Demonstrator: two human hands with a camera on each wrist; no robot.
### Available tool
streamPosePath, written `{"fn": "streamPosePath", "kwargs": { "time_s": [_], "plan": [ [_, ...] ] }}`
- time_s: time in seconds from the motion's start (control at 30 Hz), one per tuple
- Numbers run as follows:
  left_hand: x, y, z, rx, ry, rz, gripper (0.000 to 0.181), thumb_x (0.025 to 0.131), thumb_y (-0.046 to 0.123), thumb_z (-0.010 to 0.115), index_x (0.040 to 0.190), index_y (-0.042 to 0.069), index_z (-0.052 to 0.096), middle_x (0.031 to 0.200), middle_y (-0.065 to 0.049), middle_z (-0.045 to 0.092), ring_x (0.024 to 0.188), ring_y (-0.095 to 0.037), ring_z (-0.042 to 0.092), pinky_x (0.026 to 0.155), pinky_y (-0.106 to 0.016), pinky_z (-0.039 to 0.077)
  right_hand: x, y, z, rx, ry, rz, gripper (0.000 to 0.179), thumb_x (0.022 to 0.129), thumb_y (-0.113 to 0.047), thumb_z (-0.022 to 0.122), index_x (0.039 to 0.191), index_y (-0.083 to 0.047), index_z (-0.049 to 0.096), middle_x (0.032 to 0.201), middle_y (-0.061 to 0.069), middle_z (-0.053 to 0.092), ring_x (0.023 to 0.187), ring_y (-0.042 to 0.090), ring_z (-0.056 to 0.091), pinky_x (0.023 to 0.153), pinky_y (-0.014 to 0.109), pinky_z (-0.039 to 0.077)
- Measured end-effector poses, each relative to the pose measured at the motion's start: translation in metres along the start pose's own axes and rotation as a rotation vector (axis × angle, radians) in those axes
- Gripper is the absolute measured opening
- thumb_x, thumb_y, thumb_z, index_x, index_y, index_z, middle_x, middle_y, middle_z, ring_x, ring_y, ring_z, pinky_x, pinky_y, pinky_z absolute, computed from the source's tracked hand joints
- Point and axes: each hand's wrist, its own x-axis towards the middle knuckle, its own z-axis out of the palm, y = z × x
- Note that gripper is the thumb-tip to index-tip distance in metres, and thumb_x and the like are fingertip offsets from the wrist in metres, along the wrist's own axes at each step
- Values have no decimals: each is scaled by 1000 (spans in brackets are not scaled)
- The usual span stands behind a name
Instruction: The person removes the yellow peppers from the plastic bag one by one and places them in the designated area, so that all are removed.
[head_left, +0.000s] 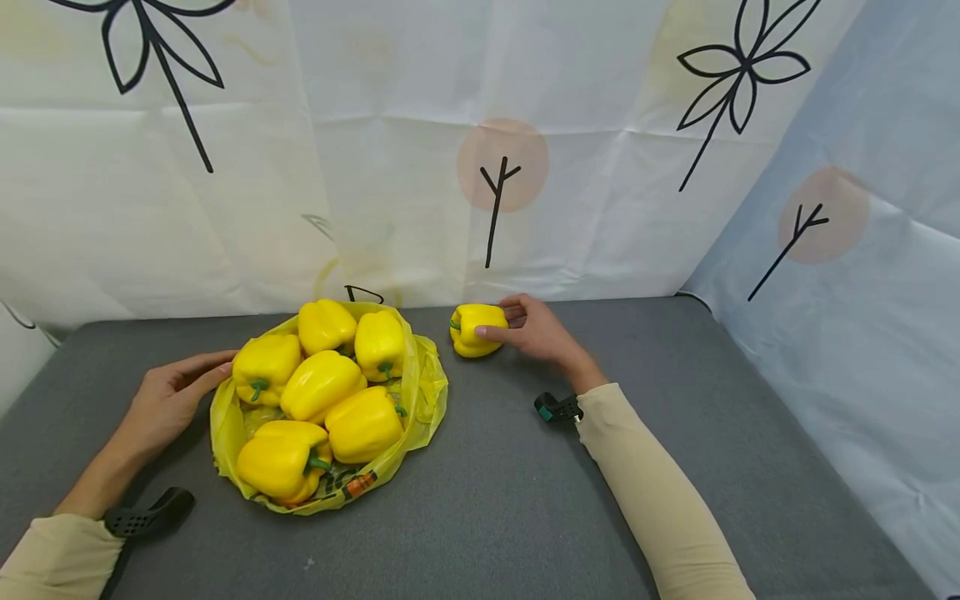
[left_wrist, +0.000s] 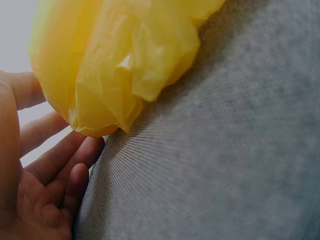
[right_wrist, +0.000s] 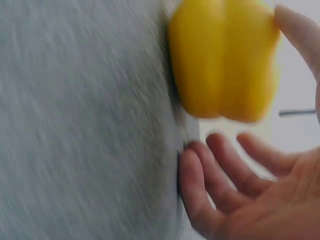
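Several yellow bell peppers (head_left: pixel 324 385) lie in a yellow plastic bag (head_left: pixel 429 392) whose mouth is spread wide. My left hand (head_left: pixel 168 400) is at the bag's left side, with its fingertips against the rim. In the left wrist view its loosely bent fingers lie alongside the bag (left_wrist: pixel 115 65). One single bell pepper (head_left: pixel 474 329) sits on the table to the right of the bag. Around its right side is my right hand (head_left: pixel 536 333), thumb against the pepper. In the right wrist view the other fingers are spread apart from the pepper (right_wrist: pixel 225 60).
A grey table (head_left: pixel 480 517) carries everything. Behind it hangs a pale cloth (head_left: pixel 375 167) printed with leaves and trees, and a bluish cloth (head_left: pixel 847 333) stands along the right edge. Dark wrist straps (head_left: pixel 150 517) show on both arms.
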Motion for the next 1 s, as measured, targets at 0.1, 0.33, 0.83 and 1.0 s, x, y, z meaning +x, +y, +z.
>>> {"fn": "streamPosePath", "kwargs": {
  "time_s": [0.1,0.33,0.83,1.0],
  "plan": [
    [0,0,0,-2,0,4,49,108,29,54,142,-5,55,115,36,51,106,21,43,79,-2,37,-1,-4,7,2,37,38,78,90,-44,77,147,-2,43,137,19,50,123,33,52,99,46,48],
    [0,1,0,-13,-2,19,47,108,29,54,142,-4,56,117,34,52,107,20,44,80,-3,38,-2,-8,12,49,50,45,77,90,-41,78,146,-2,43,138,17,50,124,32,52,100,46,47],
    [0,1,0,-14,3,27,45,107,25,55,141,-6,56,115,37,52,107,21,44,80,-3,37,3,0,11,200,-71,-61,71,94,-26,75,153,-5,41,148,14,48,134,31,49,108,47,43],
    [0,1,0,-6,4,17,46,107,25,55,142,-6,55,115,38,51,107,21,43,79,-3,37,4,-1,18,123,-12,-49,81,87,-31,82,151,-3,41,143,14,51,128,29,52,103,44,47]
  ]
}}
